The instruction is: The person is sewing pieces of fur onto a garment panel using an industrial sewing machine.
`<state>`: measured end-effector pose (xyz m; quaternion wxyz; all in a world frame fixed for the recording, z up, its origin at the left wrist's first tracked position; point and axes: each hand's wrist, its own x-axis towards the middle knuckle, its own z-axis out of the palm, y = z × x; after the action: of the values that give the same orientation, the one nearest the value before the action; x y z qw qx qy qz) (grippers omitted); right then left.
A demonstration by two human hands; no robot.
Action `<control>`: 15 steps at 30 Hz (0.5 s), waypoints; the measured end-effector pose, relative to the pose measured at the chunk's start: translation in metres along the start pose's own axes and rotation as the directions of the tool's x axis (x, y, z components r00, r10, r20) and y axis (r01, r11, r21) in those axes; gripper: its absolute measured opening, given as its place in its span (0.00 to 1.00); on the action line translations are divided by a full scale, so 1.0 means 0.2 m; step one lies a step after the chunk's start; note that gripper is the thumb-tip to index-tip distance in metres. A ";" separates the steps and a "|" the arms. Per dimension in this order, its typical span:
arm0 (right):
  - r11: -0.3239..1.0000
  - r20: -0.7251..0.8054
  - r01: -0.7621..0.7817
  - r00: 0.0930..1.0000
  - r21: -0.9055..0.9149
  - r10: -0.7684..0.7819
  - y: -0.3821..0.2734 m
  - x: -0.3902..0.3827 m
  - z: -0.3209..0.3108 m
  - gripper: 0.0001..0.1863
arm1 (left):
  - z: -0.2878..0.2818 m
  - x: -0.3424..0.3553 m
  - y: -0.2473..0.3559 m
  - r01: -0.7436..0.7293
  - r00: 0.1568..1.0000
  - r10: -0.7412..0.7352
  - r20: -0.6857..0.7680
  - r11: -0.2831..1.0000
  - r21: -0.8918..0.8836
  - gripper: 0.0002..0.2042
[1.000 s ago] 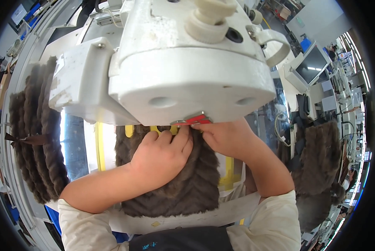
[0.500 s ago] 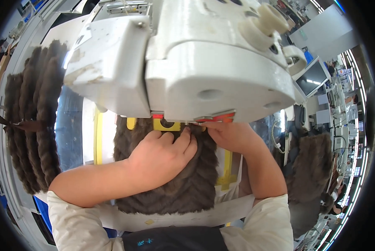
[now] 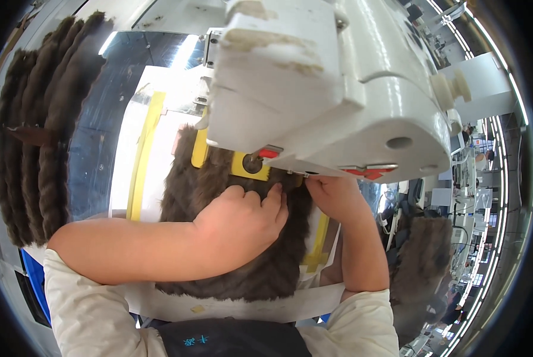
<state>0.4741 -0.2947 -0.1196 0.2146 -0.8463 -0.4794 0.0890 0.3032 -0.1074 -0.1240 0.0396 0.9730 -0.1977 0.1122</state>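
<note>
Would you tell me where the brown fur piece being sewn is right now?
In the head view, the brown fur piece lies centre frame on the table under the white sewing machine, pressed flat by the left hand, the right hand at its right edge.

A glossy sewing table [image 3: 94,154] carries a white sewing machine [image 3: 338,89]; brown fur piece [image 3: 219,190] lies mid-table, ribbed fur stack [image 3: 34,137] at its left edge.

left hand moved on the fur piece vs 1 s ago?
No. The left hand still lies flat on the brown fur piece, fingertips just short of the sewing machine head. The camera shifted; the hand keeps its place against the machine.
</note>
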 end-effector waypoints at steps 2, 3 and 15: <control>1.000 -0.015 0.000 1.000 -0.008 0.000 0.03 -0.01 0.02 0.11 | 0.01 0.01 0.00 0.006 1.000 -0.006 0.006 1.000 0.000 0.25; 1.000 -0.033 -0.001 0.999 -0.014 0.001 0.06 -0.01 0.03 0.11 | 0.01 0.01 0.00 0.006 1.000 -0.006 0.006 1.000 0.009 0.25; 0.971 -0.082 0.188 0.976 -0.147 -0.201 0.14 0.02 0.03 0.13 | 0.04 0.05 -0.03 0.048 0.999 -0.048 0.011 0.999 0.011 0.24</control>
<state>0.4961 -0.3031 -0.1371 0.1860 -0.8114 -0.5541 -0.0067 0.3161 -0.1065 -0.1293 0.0361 0.9783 -0.1737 0.1066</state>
